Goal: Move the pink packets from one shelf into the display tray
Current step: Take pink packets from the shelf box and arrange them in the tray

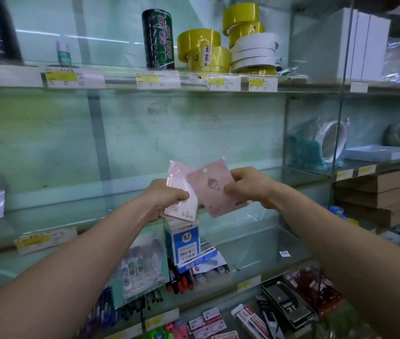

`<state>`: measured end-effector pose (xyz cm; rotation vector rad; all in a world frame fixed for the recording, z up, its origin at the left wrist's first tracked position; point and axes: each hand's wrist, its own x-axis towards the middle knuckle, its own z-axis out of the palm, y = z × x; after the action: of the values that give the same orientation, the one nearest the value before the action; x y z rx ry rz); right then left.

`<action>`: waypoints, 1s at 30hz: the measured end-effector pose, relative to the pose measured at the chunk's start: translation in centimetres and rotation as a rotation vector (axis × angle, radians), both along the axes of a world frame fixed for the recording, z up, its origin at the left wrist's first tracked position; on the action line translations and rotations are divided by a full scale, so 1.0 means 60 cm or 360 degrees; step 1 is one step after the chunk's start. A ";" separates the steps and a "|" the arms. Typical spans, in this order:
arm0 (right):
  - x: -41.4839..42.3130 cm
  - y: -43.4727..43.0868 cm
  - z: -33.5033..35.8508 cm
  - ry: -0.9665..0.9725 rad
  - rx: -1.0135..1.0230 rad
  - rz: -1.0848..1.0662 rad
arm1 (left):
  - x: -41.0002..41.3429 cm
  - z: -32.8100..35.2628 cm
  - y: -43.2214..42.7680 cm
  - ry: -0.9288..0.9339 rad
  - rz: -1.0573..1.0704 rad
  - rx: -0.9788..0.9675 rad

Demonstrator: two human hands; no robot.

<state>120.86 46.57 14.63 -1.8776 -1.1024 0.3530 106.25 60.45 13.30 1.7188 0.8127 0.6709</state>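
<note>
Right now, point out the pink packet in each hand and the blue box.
Right-hand pink packet (210, 195): head view, middle of its face.
Left-hand pink packet (182, 211): head view, lower printed end.
Blue box (186, 249): head view, front label.

Glossy clear plastic wraps the pink packets (195, 192); the shelf (243, 77) is smooth glass; yellow tape rolls (201, 51) shine

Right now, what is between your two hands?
The head view shows the paler pink packet, gripped by the left hand, and the darker pink packet, pinched by the right hand. The darker one overlaps the paler one.
</note>
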 end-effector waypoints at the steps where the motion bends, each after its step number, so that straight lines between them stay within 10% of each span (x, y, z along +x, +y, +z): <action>1: -0.002 -0.001 0.000 -0.0065 -0.0015 0.0014 | 0.001 0.002 -0.005 0.0107 0.0012 0.0226; 14: 0.054 -0.132 0.003 -0.0937 -0.0276 -0.0416 | 0.089 0.017 -0.104 0.0892 0.0118 0.1998; 30: 0.177 -0.382 -0.040 -0.1363 -0.0886 -0.1015 | 0.304 -0.017 -0.338 0.0927 -0.0225 0.2684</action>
<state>131.45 23.65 12.24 -2.8739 -0.8724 -0.6346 124.49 40.16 12.25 3.5711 0.3719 0.8043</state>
